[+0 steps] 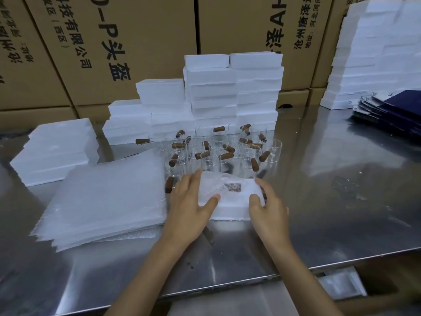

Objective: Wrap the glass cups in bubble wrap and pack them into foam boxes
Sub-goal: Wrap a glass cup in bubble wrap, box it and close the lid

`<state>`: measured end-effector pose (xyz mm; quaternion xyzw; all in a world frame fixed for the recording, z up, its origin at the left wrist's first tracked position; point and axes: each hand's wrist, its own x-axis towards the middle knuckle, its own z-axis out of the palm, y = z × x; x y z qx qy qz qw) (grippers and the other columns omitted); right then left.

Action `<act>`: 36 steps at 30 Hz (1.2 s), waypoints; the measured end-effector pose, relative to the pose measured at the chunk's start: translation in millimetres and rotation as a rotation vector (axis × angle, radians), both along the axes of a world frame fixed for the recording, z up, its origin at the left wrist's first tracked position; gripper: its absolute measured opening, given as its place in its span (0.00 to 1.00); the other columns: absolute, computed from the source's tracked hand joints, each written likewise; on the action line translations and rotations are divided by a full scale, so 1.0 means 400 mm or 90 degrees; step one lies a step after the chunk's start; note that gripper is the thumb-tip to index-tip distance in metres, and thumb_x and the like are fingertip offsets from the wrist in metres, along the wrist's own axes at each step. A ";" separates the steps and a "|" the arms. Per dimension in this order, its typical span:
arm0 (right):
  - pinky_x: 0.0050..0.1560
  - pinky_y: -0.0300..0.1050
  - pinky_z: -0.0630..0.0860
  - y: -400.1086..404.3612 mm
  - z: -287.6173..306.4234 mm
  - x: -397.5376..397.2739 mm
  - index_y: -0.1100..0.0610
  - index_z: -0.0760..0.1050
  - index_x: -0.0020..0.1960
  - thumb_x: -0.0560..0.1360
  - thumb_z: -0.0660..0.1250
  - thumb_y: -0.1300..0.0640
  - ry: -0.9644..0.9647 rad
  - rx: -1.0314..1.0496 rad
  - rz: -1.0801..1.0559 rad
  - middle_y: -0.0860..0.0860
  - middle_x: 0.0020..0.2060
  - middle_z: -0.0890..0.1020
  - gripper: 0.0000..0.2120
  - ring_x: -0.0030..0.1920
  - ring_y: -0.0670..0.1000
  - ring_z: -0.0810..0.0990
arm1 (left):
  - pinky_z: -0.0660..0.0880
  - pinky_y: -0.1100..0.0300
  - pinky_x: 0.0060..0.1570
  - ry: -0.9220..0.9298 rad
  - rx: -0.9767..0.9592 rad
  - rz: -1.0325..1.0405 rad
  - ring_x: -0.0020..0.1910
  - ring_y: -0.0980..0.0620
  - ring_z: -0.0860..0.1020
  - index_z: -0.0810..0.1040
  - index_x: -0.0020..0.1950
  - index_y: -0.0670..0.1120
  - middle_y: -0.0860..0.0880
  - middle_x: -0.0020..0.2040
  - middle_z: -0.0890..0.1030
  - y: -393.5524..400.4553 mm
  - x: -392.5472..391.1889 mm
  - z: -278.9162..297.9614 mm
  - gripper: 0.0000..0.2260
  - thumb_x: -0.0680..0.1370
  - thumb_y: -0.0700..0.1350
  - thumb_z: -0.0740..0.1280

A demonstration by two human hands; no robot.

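**Both hands on a wrapped cup in a foam box**

The left hand (193, 201) lies flat with its fingers straight and slightly spread along the left side of the bubble-wrapped cup (224, 187), thumb stretched across the near edge of the wrap. The right hand (267, 201) has its fingers curled over the right edge of the open foam box (230, 210), thumb bent inward and pressing on the wrap. A brown patch, the cup's handle, shows through the wrapping. The wrapped cup sits in the foam box, which rests on the steel table (330, 213) right in front of the person.

Just left of the box lies a stack of bubble wrap sheets (107, 199), touching the left wrist area. Directly behind the box stands a crowd of bare glass cups (218, 151) with brown handles. Behind those rise stacked foam boxes (232, 92), with another low pile of foam pieces (57, 151) at far left and a tall foam tower (373, 53) at far right. Dark blue folders (394, 110) lie beside that tower. Printed cardboard cartons (114, 42) wall off the back.
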<state>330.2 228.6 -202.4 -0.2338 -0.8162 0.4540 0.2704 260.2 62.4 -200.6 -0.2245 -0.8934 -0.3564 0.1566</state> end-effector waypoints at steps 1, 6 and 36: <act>0.70 0.45 0.58 0.001 -0.002 -0.001 0.48 0.72 0.71 0.78 0.61 0.58 -0.001 0.003 -0.002 0.49 0.64 0.80 0.22 0.61 0.54 0.76 | 0.53 0.61 0.71 0.009 -0.004 0.006 0.73 0.54 0.57 0.59 0.80 0.51 0.51 0.74 0.64 0.000 -0.001 -0.004 0.32 0.79 0.58 0.65; 0.68 0.44 0.57 0.002 -0.004 -0.010 0.47 0.72 0.71 0.77 0.56 0.52 -0.008 0.020 0.000 0.50 0.60 0.81 0.23 0.59 0.54 0.75 | 0.49 0.62 0.71 0.001 -0.024 0.003 0.74 0.59 0.51 0.57 0.80 0.51 0.52 0.77 0.60 -0.002 0.001 -0.006 0.33 0.78 0.58 0.64; 0.69 0.49 0.60 0.018 -0.003 -0.168 0.46 0.63 0.74 0.80 0.53 0.55 -0.063 0.166 0.107 0.42 0.70 0.70 0.22 0.69 0.44 0.66 | 0.53 0.48 0.77 0.010 -0.243 0.152 0.80 0.43 0.42 0.49 0.81 0.42 0.45 0.82 0.44 0.284 -0.683 0.510 0.34 0.80 0.45 0.62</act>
